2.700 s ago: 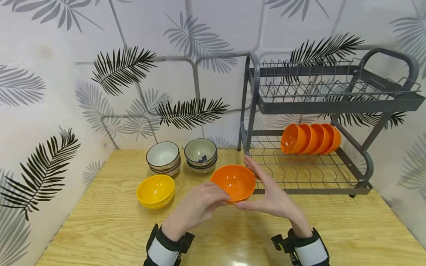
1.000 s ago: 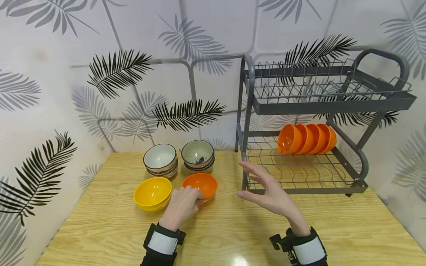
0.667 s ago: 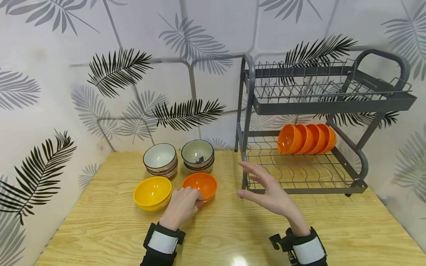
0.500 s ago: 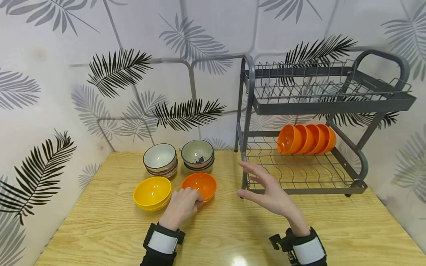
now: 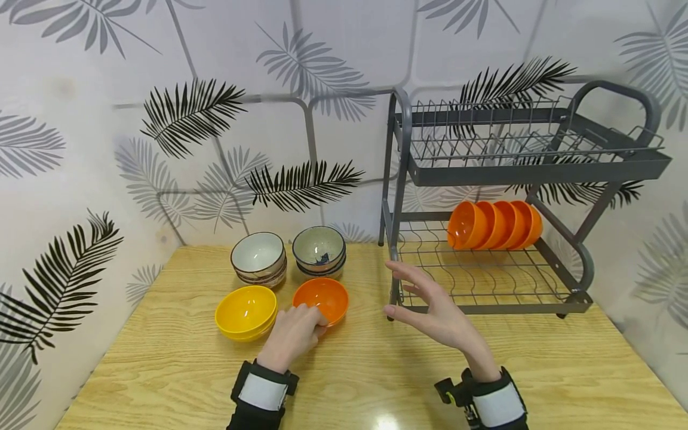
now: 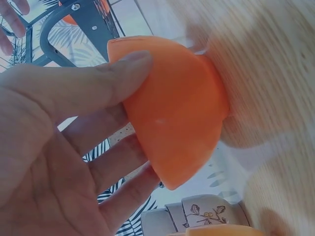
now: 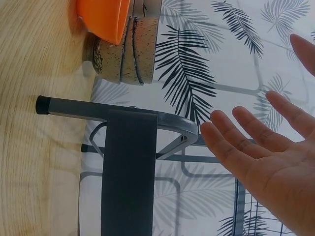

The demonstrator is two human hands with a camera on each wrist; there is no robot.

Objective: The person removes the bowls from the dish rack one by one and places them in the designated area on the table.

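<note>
An orange bowl (image 5: 324, 297) stands upright on the wooden table, right of the yellow bowls and in front of the blue-rimmed ones. My left hand (image 5: 294, 335) pinches its near-left rim. In the left wrist view the thumb lies along the outside wall of the orange bowl (image 6: 177, 113), while the other fingers reach behind the rim, their tips hidden. My right hand (image 5: 438, 310) hovers in front of the dish rack's left post, fingers spread and thumb apart. Nothing is in that right hand (image 7: 275, 162) in the right wrist view.
A grey two-tier dish rack (image 5: 537, 174) stands at the right. Several orange bowls (image 5: 467, 225) lean in a row on its lower tier. Yellow bowls (image 5: 246, 313), white bowls (image 5: 258, 255) and blue-rimmed bowls (image 5: 319, 249) are stacked at the back left, near the patterned wall (image 5: 344, 54).
From between both hands, the orange bowl has moved left and down to the table in my left hand. My right hand has let go. Lately the bowl has shifted only slightly away and left.
</note>
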